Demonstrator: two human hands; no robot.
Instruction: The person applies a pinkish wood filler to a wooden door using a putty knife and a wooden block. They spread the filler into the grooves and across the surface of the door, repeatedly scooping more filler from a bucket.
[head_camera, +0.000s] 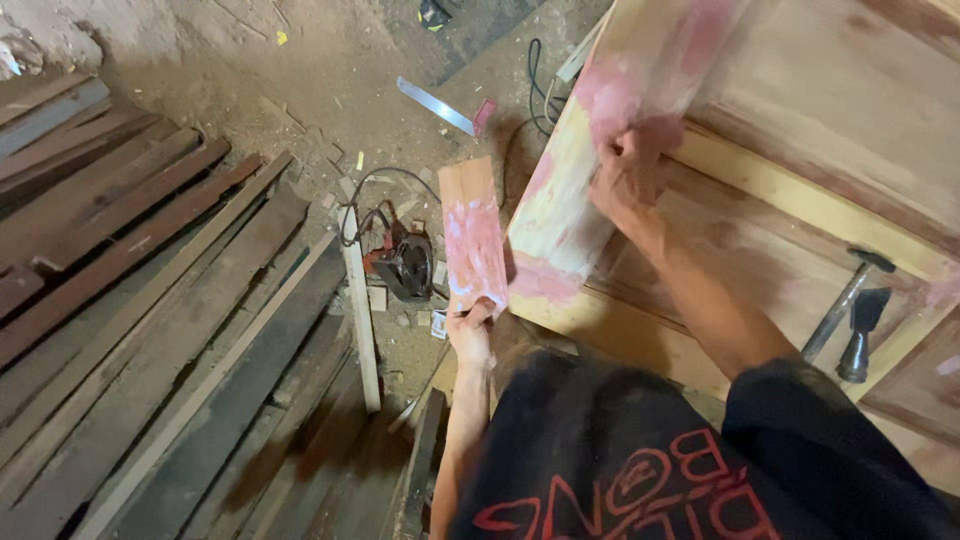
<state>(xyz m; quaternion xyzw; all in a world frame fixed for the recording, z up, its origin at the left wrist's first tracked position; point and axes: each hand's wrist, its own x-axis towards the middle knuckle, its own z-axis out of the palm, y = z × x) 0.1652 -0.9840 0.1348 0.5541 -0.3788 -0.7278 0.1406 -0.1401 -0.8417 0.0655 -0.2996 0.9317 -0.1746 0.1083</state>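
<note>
At the near left corner of the panelled wooden door (800, 210) lying flat, the right hand (625, 175) presses down on the pink-smeared corner stile, its fingers curled; whether they grip something is not clear. The left hand (468, 335) pinches the lower end of a small board (472, 235) smeared with pink filler, held out over the sawdust floor (300, 90). A hammer (845, 300) rests on the door's right side. Dark planks (150, 300) lie on the floor.
</note>
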